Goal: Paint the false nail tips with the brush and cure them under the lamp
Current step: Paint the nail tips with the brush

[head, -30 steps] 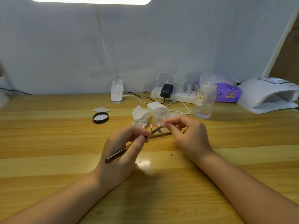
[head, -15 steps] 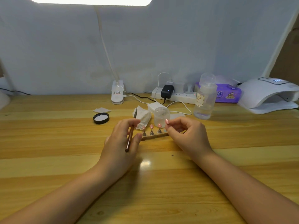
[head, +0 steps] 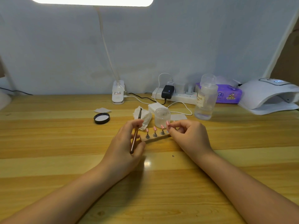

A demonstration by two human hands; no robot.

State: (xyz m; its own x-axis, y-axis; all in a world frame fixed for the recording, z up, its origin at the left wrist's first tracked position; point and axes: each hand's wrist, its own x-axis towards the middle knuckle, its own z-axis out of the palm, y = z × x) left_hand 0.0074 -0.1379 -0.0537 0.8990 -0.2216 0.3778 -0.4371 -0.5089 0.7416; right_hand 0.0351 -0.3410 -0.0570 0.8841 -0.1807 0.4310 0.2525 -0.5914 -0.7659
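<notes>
while my left hand (head: 125, 143) curls its fingers round the brush (head: 135, 133), its handle end sits low against my palm and its bristle end points up and away over a crumpled tissue (head: 144, 116). my right hand (head: 186, 135) pinches thumb and forefinger at the right end of the wooden nail holder (head: 155, 138), just at the pink nail tip (head: 167, 122) there. three more pink nail tips (head: 154, 128) stand on small metal stands along the holder, which lies on the surface (head: 64, 151) between my two hands. just behind the holder stands a frosted jar (head: 162, 116), with its black lid (head: 102, 118) lying to the left, white inside up, near a small white wipe (head: 102, 110). further back on the right stand a clear pump bottle (head: 205, 101) and a purple pack of wipes (head: 228, 94). the white curing lamp (head: 268, 94) sits at the far right edge, well apart from the nail tips. a power strip (head: 176, 95) with plugs lies against the wall, and a clip lamp's base (head: 118, 92) stands left of it.
</notes>
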